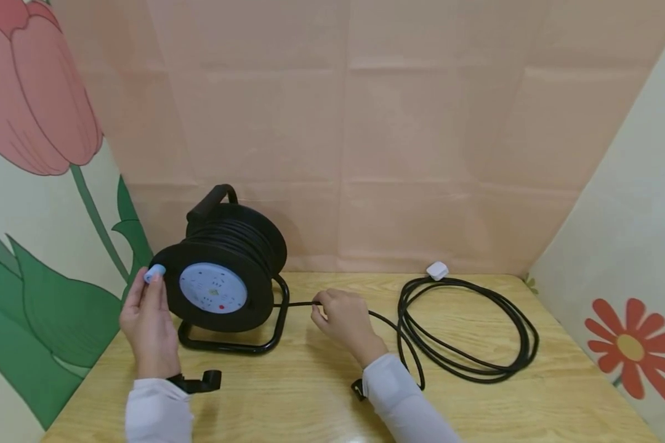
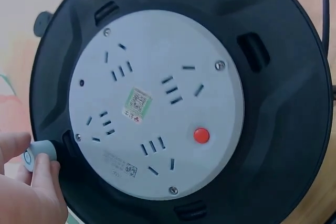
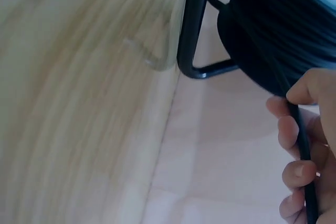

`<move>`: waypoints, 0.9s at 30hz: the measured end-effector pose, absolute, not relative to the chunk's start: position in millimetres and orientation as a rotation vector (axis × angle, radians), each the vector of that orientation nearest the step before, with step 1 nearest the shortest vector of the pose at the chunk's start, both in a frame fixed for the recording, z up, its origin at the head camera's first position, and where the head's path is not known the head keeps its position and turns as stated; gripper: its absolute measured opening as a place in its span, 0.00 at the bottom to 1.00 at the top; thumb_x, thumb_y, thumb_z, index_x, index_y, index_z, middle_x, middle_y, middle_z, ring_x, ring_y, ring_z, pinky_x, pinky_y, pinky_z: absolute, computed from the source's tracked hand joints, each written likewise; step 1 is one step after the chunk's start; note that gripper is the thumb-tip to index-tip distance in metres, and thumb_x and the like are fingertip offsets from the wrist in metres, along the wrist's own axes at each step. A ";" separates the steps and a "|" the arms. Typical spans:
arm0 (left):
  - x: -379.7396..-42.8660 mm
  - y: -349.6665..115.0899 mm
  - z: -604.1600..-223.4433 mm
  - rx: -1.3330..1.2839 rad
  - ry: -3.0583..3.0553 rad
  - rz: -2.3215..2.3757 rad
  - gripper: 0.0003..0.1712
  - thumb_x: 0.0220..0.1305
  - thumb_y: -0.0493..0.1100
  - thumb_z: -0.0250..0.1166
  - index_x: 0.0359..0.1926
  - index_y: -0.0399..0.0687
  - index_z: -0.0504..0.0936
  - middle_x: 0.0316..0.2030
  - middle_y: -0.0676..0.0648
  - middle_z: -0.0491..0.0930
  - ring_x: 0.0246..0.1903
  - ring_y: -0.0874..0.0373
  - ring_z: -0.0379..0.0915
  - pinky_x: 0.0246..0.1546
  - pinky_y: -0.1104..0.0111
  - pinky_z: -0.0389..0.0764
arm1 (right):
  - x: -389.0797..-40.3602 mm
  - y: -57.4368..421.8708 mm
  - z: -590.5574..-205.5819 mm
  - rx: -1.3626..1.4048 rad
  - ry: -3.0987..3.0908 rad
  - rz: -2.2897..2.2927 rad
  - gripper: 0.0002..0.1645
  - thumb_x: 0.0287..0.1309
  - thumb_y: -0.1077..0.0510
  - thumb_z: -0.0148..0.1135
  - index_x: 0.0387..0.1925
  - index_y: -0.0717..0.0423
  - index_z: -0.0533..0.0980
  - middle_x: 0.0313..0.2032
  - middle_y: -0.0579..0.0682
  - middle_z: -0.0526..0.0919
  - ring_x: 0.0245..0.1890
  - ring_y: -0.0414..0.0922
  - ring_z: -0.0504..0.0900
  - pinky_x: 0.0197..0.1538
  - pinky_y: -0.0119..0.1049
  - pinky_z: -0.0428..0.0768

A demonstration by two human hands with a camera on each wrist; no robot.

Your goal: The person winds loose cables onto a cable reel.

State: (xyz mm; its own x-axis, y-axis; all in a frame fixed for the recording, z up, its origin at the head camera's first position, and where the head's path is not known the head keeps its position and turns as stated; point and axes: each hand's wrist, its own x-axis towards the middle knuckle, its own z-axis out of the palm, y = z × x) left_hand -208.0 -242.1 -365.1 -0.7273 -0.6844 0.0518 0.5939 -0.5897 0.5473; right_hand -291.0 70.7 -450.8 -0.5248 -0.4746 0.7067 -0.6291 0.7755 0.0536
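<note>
- Cable reel, black plastic, round-flanged (image 1: pixel 259 289): one, upright on the wood-grain tabletop (image 1: pixel 288 400), left of centre, on a bent black tubular stand (image 1: pixel 238 349).
- Socket panel, round, pale blue-white (image 1: pixel 213 288): set in the reel's near face; slotted outlets, one round red button (image 2: pixel 201 135), central printed label.
- Crank knob, light blue, cylindrical (image 1: pixel 154 272): at the left edge of the near flange, standing out from it.
- Left hand (image 1: pixel 151 329): thumb and fingers pinch the crank knob.
- Cable, black, round, rubber-looking (image 1: pixel 300 303): several turns lie on the drum; a nearly level run leads off the reel's right side to the right hand.
- Right hand (image 1: pixel 346 320): thumb and fingertips lightly hold the cable, which lies across the fingers in the right wrist view.
- Loose coil, same black cable (image 1: pixel 527 335): flat on the tabletop, right of the right hand, joined to the held run by a slack bend.
- Plug, white, blocky (image 1: pixel 437 271): at the coil's far edge.
- Step in hand, as judged: cranking the reel with the cable under guidance, likely winding in; stills cannot settle direction.
- Next move, as judged: calls for an even turn of the knob, with the right hand steering the cable between the flanges under slight tension, and slack drawn from the coil without snagging.
</note>
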 end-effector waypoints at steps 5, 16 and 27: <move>-207.7 -237.1 -361.0 0.214 -0.880 -2.204 0.27 0.64 0.32 0.67 0.64 0.37 0.76 0.56 0.41 0.71 0.58 0.56 0.71 0.54 0.76 0.75 | -291.7 60.0 -453.2 0.791 -2.191 0.241 0.05 0.56 0.52 0.67 0.32 0.47 0.85 0.21 0.39 0.79 0.18 0.36 0.75 0.16 0.29 0.68; -209.2 -229.1 -358.9 0.216 -1.143 -2.038 0.26 0.68 0.35 0.65 0.67 0.43 0.75 0.60 0.44 0.73 0.63 0.53 0.67 0.60 0.74 0.71 | -290.6 41.5 -457.3 0.832 -2.214 0.246 0.05 0.59 0.51 0.68 0.34 0.47 0.86 0.25 0.40 0.81 0.17 0.34 0.74 0.14 0.28 0.66; -214.2 -210.9 -359.3 0.119 -1.036 -1.994 0.24 0.68 0.34 0.64 0.63 0.37 0.76 0.56 0.41 0.75 0.59 0.53 0.70 0.60 0.72 0.71 | -286.4 31.1 -458.3 0.849 -2.302 0.284 0.06 0.62 0.51 0.66 0.35 0.46 0.85 0.23 0.39 0.78 0.16 0.33 0.71 0.14 0.28 0.62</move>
State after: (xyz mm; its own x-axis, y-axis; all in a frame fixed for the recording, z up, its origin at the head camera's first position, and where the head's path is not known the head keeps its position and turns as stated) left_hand -214.2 -210.9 -359.3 -0.6240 -0.7291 0.2813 0.6495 -0.2836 0.7055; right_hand -286.4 31.1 -458.3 -0.5724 -0.4998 0.6501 -0.6426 0.7658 0.0229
